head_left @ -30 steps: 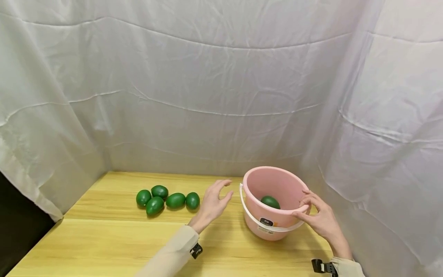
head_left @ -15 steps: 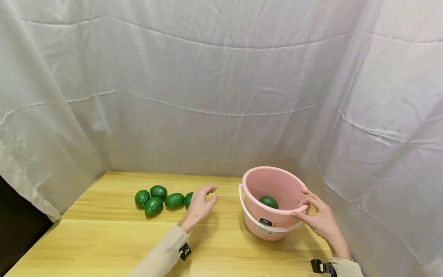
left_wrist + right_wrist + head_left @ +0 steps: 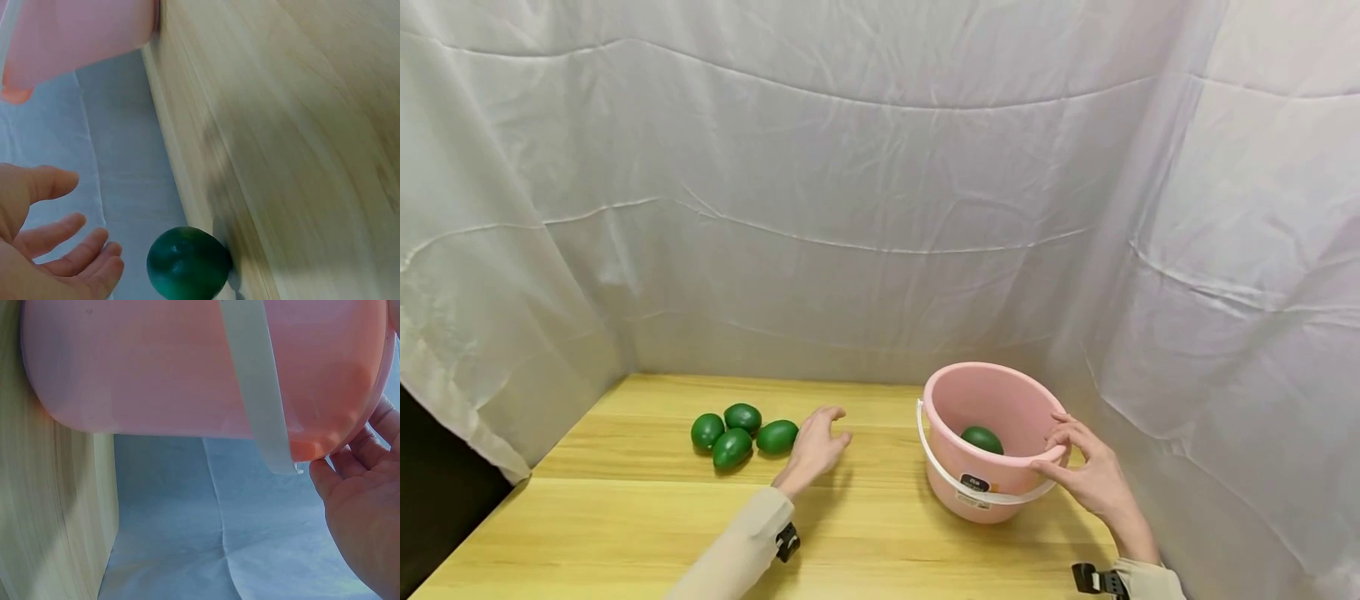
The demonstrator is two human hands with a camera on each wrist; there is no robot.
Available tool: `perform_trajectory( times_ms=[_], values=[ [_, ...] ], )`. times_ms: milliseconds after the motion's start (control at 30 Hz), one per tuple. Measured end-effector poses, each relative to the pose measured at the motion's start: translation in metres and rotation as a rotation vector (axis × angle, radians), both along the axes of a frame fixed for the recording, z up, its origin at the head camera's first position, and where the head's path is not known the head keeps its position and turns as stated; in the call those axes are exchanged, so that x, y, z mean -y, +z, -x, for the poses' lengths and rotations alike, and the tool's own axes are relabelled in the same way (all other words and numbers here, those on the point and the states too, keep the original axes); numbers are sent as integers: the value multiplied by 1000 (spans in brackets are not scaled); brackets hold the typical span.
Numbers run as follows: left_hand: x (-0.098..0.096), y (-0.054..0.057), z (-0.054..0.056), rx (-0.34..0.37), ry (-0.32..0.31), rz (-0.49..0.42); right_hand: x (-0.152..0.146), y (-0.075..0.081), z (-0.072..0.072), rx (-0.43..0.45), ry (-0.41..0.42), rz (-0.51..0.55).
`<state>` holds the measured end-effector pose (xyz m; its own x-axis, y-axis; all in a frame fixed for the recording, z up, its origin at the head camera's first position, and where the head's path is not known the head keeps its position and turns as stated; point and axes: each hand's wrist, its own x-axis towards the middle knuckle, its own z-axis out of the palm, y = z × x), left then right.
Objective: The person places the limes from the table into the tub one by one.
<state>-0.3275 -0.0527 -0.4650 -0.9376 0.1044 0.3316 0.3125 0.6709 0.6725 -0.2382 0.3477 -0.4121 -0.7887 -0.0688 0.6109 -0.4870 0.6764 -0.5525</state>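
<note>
My left hand is over the table with its fingers spread and loosely bent, holding nothing. One smooth dark green avocado lies just beyond its fingertips in the left wrist view; in the head view the hand covers it. Several more avocados lie grouped to the left, the closest avocado right beside the hand. On the right stands a pink bucket, with one avocado visible inside. My right hand grips the bucket's right rim, thumb outside and fingers over the edge.
The bucket's white handle hangs down across its front. A pale wooden table carries everything. White cloth hangs behind and on both sides, close to the bucket's right.
My left hand has moved left and slightly down, away from the bucket, covering the rightmost avocado on the table. The right hand stays on the bucket's rim.
</note>
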Motion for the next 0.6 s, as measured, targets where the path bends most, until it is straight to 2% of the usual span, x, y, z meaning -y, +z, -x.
perform_trajectory(
  times_ms=[300,600],
  values=[
    [6,-1,-1,29,-1,75,1,1,0,10,-10,-6],
    [8,-7,0,41,3,111,1,-1,-1,0,-1,3]
  ],
)
